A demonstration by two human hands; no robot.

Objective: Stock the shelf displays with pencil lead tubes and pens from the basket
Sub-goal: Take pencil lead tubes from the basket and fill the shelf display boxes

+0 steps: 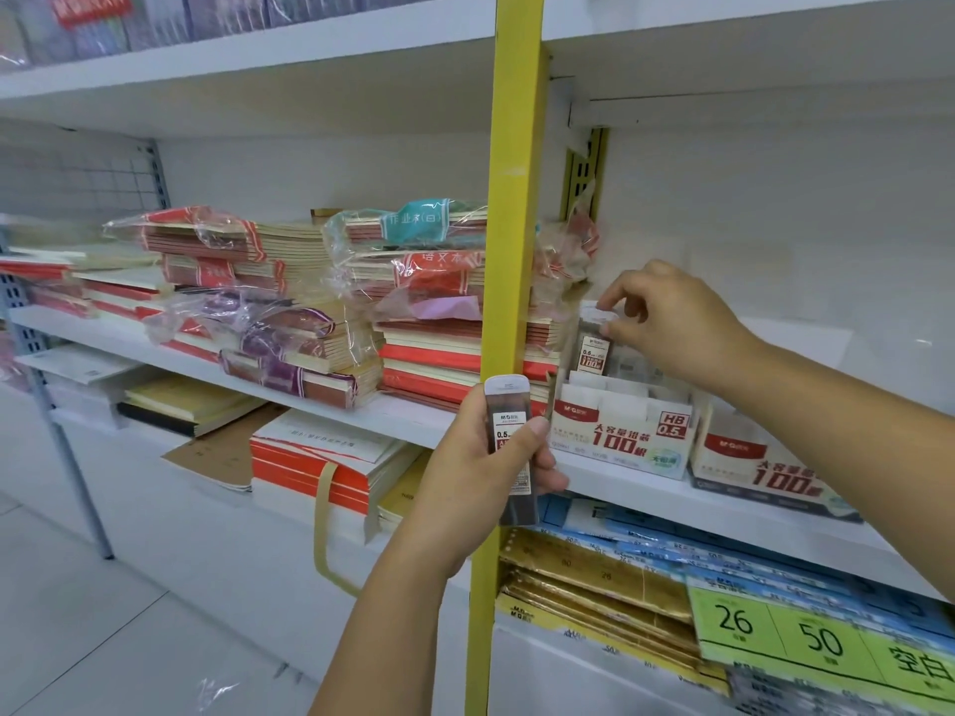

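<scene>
My left hand (478,472) grips a bunch of dark pencil lead tubes (509,431) with white caps, held upright in front of the yellow shelf post. My right hand (666,323) pinches the white cap of another lead tube (594,343) and holds it upright over the back of a white and red display box (622,436) on the middle shelf. A second display box (759,467) of the same kind stands to its right. No basket and no pens are in view.
A yellow upright post (511,250) divides the shelving. Wrapped stacks of notebooks (330,307) fill the middle shelf to the left. Blue and gold paper packs (620,571) and green price labels (821,638) lie on the lower shelf. White floor is at the lower left.
</scene>
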